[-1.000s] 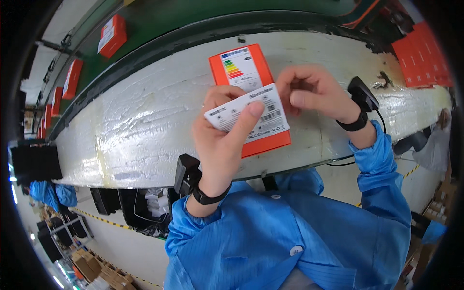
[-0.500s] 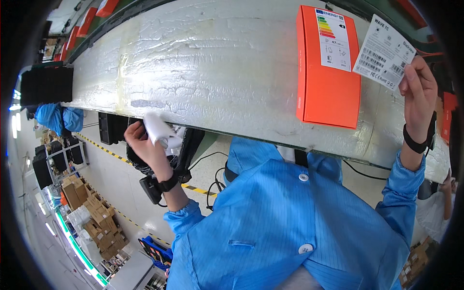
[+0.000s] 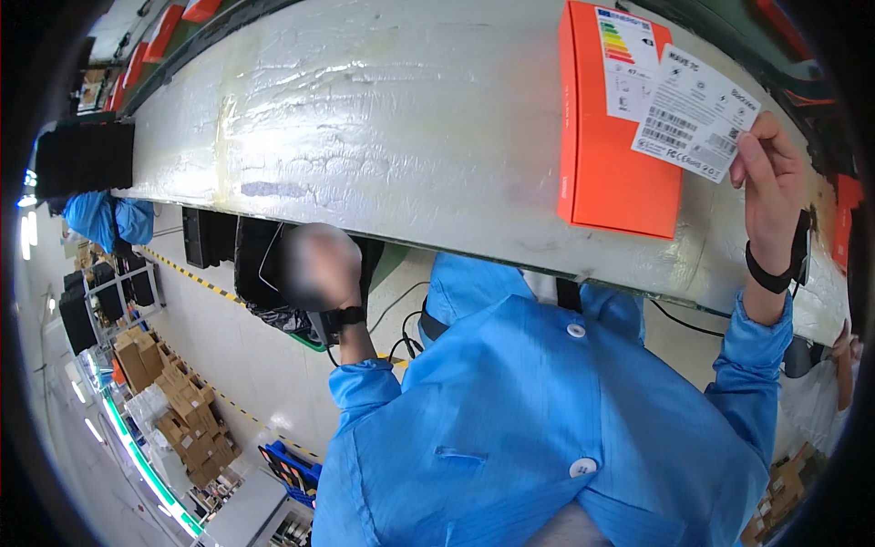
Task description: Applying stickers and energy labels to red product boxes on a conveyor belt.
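Observation:
My right hand (image 3: 773,182) pinches the lower right corner of a white printed label (image 3: 694,114) between thumb and fingers. The label is held flat, and its left part covers some of an orange box (image 3: 622,182) lying on the table. That box carries an energy label (image 3: 629,64) with coloured bars. At the near edge of the table, my left hand (image 3: 328,272) is over a black bin (image 3: 260,251). Motion smears its fingers, and a whitish patch shows around them, so what they hold, if anything, is unclear.
The table (image 3: 392,118) has a shiny, wrinkled covering. A black block-shaped thing (image 3: 84,159) stands at its left end, beside a blue cloth bundle (image 3: 109,221). More orange boxes (image 3: 162,35) lie beyond the far rail. Cartons (image 3: 187,410) are stacked on the floor at left.
My left hand, earlier beside a crumpled white sheet at the table edge, has swung right over the bin. My right hand has brought the label left and slightly down, over the orange box.

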### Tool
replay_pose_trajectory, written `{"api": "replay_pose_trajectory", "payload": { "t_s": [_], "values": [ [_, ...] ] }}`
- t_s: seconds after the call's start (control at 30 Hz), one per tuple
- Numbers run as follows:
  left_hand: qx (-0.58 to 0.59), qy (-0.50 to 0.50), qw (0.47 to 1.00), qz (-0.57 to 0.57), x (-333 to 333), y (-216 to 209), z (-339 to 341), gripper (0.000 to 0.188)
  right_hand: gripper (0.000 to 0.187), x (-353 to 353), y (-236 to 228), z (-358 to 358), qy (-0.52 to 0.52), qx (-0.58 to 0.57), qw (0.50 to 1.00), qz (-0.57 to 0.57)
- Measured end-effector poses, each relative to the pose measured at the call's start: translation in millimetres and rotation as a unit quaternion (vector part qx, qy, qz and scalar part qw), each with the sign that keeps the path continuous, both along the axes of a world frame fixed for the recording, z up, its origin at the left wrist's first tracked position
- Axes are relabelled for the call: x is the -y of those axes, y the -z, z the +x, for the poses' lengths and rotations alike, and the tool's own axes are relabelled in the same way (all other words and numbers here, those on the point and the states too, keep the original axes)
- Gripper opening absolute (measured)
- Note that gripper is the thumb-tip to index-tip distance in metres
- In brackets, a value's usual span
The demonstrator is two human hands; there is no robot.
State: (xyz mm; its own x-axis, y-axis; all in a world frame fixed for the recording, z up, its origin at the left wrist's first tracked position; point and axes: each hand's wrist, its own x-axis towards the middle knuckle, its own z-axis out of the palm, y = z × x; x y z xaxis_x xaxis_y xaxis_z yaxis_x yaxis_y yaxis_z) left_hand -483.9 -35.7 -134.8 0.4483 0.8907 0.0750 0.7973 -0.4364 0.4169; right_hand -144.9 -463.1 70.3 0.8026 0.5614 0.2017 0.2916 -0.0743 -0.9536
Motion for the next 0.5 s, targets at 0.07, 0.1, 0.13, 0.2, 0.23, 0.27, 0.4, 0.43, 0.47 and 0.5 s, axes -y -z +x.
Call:
{"api": "replay_pose_trajectory", "payload": {
  "t_s": [0.07,0.1,0.13,0.2,0.23,0.27,0.4,0.43,0.47,0.5],
  "values": [
    [-0.028,0.003,0.998,-0.053,-17,18,-18,0.025,0.012,1,2,1,-0.011,0.003,1.000,0.005],
    [-0.020,-0.004,0.997,-0.070,-23,22,-22,0.026,0.013,2,3,2,0.004,-0.004,1.000,-0.016],
    [0.085,0.025,0.994,-0.057,-18,23,-27,0.029,0.013,3,4,3,0.011,-0.008,1.000,-0.020],
    [-0.014,0.027,0.996,-0.088,-13,15,-26,0.032,0.014,6,4,6,0.009,-0.004,1.000,-0.023],
    [-0.024,0.044,0.994,-0.098,-8,10,-22,0.034,0.014,7,5,8,0.002,0.000,1.000,-0.025],
    [-0.049,0.089,0.995,0.000,3,7,-18,0.034,0.014,8,6,10,0.008,0.005,1.000,-0.027],
    [-0.092,0.210,0.963,0.139,27,3,-1,0.031,0.014,11,10,16,0.006,-0.007,1.000,-0.020],
    [-0.095,0.200,0.965,0.143,29,4,1,0.030,0.014,11,11,16,0.008,-0.010,1.000,-0.021],
    [-0.094,0.200,0.966,0.137,29,4,3,0.029,0.014,11,12,16,0.010,-0.012,1.000,-0.023],
    [-0.084,0.196,0.967,0.137,30,3,4,0.028,0.014,11,12,16,0.011,-0.016,1.000,-0.025]
  ]
}}
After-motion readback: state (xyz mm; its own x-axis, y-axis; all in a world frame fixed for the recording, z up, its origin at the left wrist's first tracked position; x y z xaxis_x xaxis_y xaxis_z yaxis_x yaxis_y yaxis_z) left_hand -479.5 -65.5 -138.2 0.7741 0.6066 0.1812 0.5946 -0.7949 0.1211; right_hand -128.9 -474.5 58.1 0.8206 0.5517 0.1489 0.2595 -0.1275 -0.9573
